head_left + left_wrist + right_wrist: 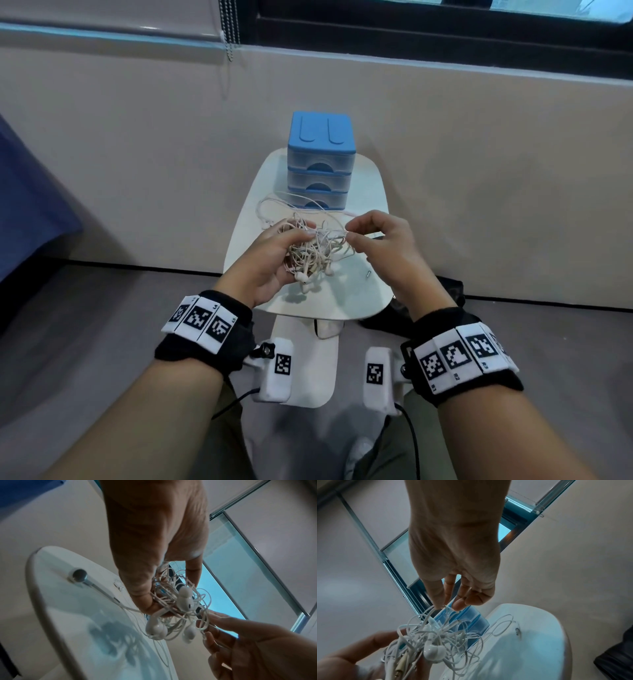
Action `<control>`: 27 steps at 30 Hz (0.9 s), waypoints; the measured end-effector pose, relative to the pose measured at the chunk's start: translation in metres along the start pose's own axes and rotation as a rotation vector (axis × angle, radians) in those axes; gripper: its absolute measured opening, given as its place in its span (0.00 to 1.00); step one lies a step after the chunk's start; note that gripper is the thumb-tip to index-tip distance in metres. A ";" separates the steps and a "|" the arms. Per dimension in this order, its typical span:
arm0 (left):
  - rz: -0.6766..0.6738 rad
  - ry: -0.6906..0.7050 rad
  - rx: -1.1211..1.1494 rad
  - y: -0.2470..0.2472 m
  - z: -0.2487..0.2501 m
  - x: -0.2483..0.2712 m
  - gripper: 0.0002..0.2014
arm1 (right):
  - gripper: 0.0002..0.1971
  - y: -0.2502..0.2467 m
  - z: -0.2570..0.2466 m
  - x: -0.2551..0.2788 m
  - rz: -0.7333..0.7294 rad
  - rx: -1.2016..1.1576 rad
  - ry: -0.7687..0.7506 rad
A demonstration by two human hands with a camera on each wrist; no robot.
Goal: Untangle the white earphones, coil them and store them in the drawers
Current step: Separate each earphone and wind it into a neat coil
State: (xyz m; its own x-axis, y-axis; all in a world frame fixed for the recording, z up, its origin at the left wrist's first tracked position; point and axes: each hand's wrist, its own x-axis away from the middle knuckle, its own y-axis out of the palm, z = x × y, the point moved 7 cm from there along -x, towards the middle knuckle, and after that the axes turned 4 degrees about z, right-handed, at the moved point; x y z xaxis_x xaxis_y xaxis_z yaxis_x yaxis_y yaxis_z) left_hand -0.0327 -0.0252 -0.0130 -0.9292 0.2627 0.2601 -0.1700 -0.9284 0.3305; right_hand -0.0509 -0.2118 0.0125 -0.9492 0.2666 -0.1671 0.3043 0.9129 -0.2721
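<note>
The tangled earphones [317, 248] are gripped by the left hand [270, 263] above the table [363, 294]; one cable is pinched, it seems, by the right hand [383, 243].

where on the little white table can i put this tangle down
Bare tabletop lies right of the drawer unit, and along the near edge below the small metal plug. The middle is crowded: left hand, right hand, earphones, loose cable loops.

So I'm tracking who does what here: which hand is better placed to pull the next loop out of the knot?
The right hand. It already pinches a strand at the edge of the earphones, fingertips free to draw it out, while the left hand has its grip around the bulk of the tangle, anchoring it.
</note>
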 end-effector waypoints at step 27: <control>0.071 0.164 -0.428 -0.020 -0.021 -0.007 0.13 | 0.05 -0.008 0.033 0.007 0.027 -0.070 0.149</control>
State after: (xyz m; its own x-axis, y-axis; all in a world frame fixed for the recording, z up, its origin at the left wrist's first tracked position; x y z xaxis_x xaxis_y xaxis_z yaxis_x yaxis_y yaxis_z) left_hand -0.0296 -0.0141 -0.0401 -0.9772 0.1815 0.1099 -0.1922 -0.9766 -0.0965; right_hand -0.0574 -0.2277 -0.0177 -0.9438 0.3291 -0.0300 0.3282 0.9227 -0.2020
